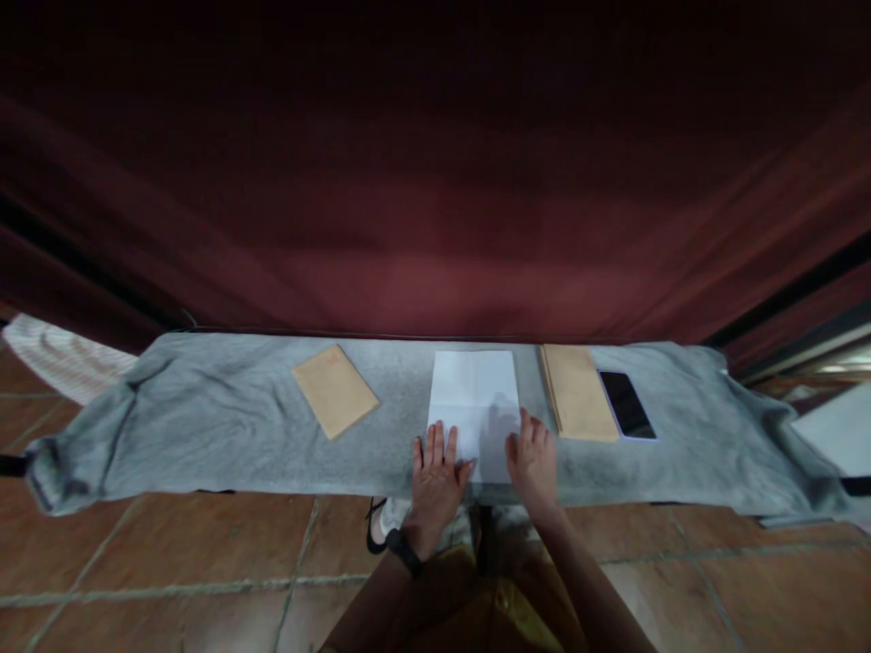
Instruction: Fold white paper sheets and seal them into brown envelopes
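Note:
A white sheet of paper (473, 385) with faint crease lines lies on a grey cloth in front of me. Flat on its lower left part rests my left hand (435, 476), fingers spread and a dark band on the wrist. My right hand (534, 458) is at the sheet's right edge, its fingers curled in and closed at the paper; the exact grip is partly hidden. To the left lies a single brown envelope (335, 390), turned at an angle. Just right of the sheet is a stack of brown envelopes (582, 394).
A phone (627, 405) with a dark screen lies against the right side of the stack. The grey cloth (218, 408) covers a long narrow surface and hangs at both ends. A dark red curtain-like backdrop (435, 227) rises behind. Tiled floor (224, 562) shows below.

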Motion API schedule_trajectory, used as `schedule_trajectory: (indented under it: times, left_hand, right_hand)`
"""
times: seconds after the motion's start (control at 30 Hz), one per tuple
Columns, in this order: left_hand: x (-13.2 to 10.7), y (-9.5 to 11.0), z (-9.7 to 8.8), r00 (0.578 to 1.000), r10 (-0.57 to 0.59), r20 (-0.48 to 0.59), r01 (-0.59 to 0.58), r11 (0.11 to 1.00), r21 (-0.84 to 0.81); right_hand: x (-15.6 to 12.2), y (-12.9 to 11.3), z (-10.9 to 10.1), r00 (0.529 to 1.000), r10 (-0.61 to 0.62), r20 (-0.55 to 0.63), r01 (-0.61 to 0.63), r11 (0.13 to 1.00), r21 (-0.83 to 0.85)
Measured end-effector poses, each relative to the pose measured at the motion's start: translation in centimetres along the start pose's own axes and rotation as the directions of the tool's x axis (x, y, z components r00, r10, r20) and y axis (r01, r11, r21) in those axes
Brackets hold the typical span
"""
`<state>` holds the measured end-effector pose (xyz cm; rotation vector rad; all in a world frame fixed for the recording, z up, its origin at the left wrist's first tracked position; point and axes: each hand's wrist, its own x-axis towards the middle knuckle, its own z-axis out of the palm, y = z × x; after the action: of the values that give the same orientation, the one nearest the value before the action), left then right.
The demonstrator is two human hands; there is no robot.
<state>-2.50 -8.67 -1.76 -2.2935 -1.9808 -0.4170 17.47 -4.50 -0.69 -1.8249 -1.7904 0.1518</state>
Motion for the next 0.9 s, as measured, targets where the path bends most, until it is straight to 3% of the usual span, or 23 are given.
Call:
schedule_trajectory:
  times: [0.1, 0.17, 0.3, 0.43, 0.6, 0.7, 0.8, 0.9]
  left_hand:
    - [1.6, 0.7, 0.5, 0.999, 0.039, 0.000, -0.039, 0.999, -0.022]
    - [4.0, 1.2, 0.9, 0.996, 0.085, 0.032, -0.084, 0.996, -0.040]
    - [10.1, 1.3, 1.9, 0.983, 0.111, 0.143, -0.103, 0.993, -0.064]
    - [14.1, 0.0, 2.8, 0.986, 0.065, 0.156, -0.057, 0.997, -0.056]
    - [15.2, -1.7, 3.7, 0.988, -0.088, 0.127, 0.087, 0.996, 0.011]
    - [15.7, -1.4, 4.0, 0.983, -0.164, 0.080, 0.160, 0.986, 0.050]
    - [17.0, -0.5, 4.4, 0.993, -0.094, 0.076, 0.093, 0.996, 0.015]
    - [18.3, -0.3, 4.9, 0.994, 0.018, 0.112, -0.012, 0.999, -0.052]
  right_hand:
    - [0.6, -1.9, 1.3, 0.972, -0.231, 0.040, 0.232, 0.973, -0.020]
    - [1.8, -3.0, 2.6, 0.945, -0.309, 0.104, 0.309, 0.951, 0.019]
    - [4.9, -3.9, 4.6, 0.949, -0.268, 0.166, 0.272, 0.962, 0.004]
    - [7.2, -2.5, 5.4, 0.947, -0.255, 0.196, 0.276, 0.957, -0.088]
    - [9.1, 0.1, 6.0, 0.971, -0.173, 0.167, 0.207, 0.954, -0.217]
    - [10.8, 0.1, 6.8, 0.990, -0.083, 0.116, 0.110, 0.962, -0.250]
    - [12.6, -1.6, 7.9, 0.989, -0.086, 0.118, 0.109, 0.972, -0.208]
    - [13.7, -3.4, 9.0, 0.966, -0.190, 0.176, 0.215, 0.968, -0.133]
